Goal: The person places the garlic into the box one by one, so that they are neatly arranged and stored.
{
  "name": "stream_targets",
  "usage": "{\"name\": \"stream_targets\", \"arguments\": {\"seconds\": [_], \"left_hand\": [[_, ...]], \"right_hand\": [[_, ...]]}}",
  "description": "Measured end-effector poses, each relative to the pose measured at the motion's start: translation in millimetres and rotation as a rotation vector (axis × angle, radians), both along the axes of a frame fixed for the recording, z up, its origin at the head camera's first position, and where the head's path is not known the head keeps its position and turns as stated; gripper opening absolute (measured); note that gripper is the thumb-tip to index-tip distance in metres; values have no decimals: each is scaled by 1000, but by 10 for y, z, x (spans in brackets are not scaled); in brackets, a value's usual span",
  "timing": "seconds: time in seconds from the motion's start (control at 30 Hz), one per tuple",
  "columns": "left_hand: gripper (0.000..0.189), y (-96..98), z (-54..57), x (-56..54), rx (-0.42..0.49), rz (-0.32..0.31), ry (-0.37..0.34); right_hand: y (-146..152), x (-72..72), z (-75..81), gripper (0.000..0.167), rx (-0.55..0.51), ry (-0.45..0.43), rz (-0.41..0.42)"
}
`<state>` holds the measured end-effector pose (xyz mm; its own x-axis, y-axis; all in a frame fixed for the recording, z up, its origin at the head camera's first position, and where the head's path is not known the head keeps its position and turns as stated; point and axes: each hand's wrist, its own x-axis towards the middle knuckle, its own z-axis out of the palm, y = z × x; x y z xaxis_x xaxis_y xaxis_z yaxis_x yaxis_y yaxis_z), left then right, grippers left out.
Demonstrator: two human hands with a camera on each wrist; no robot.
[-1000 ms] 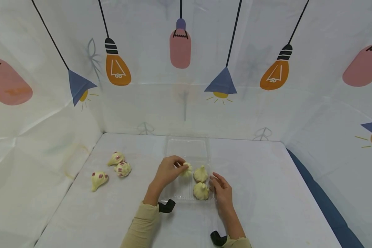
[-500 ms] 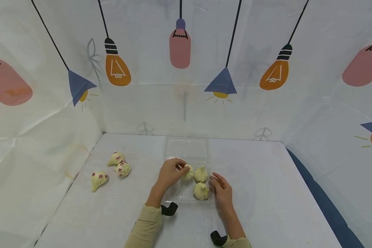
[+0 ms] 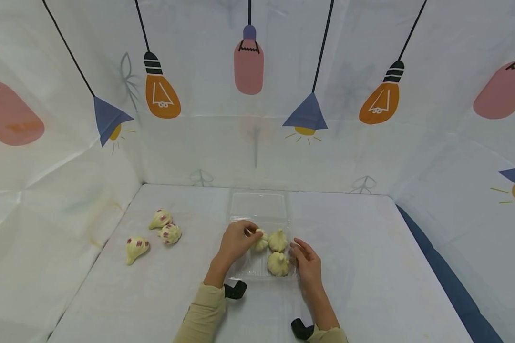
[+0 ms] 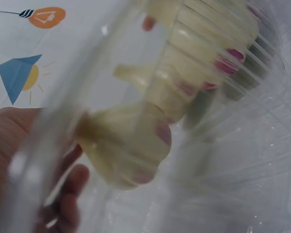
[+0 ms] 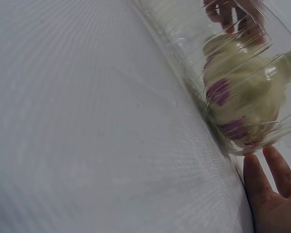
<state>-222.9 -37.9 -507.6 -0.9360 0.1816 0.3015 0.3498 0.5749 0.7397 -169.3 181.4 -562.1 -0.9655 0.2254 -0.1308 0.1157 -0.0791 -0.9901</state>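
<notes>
My left hand [image 3: 237, 240] pinches the neck of a pale garlic bulb [image 3: 262, 242] inside a clear plastic box [image 3: 250, 269]. In the left wrist view the same bulb [image 4: 133, 150] shows through the box wall, purple patches on its base and fingertips at its stem. To its right in the box, a garlic bulb [image 3: 277, 241] stands behind another garlic bulb [image 3: 278, 264], both stems up. My right hand [image 3: 308, 269] is at the box's right side. Seen from the right wrist, its fairly straight fingertips [image 5: 252, 162] touch the clear wall, holding nothing.
Three purple-marked garlic bulbs [image 3: 159, 219] lie on the white table [image 3: 369, 267] at the left. The box's clear lid [image 3: 258, 206] lies open at the back. A lamp-printed sheet [image 3: 197, 143] surrounds the table's back and sides.
My left hand has moved slightly right and down, setting its garlic bulb lower in the box, beside the back one. The right hand has stayed in place.
</notes>
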Motion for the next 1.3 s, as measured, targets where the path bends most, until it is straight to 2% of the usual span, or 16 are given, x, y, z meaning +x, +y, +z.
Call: {"name": "stream_targets", "arguments": {"seconds": [0.37, 1.3], "left_hand": [[13, 10, -132, -41, -15, 11, -7], [14, 23, -164, -56, -23, 5, -27]], "right_hand": [[-8, 8, 21, 39, 6, -7, 13], [-1, 14, 26, 36, 0, -14, 12]]}}
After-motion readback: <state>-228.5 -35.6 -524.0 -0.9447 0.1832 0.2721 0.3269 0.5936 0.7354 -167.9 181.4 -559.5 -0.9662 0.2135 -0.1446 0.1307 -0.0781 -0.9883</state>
